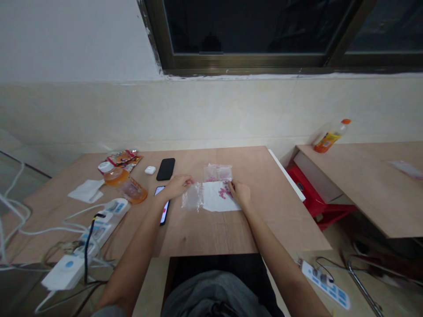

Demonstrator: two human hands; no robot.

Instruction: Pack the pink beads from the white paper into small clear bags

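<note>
On the table lies a sheet of white paper [213, 198], with a scatter of small pink-red beads or pieces [223, 192] on its right half. My right hand [241, 193] reaches in from the right, its fingers bent together at the edge of these pieces; what they pinch, if anything, is too small to tell. To the left, my left hand [176, 186] has its fingertips drawn together beside a crinkled clear plastic bag [192, 197]. Something reddish shows at those fingertips. Small clear bags [218, 171] with some pink inside lie behind the paper.
Left of my hands are two phones, a black one [165, 169] and a lit one [164, 215], a white case [150, 170], an orange drink bottle [127, 185], snack packets [132, 161], tissue [86, 190] and a cabled power strip [107, 222]. Another table [366, 176] stands right.
</note>
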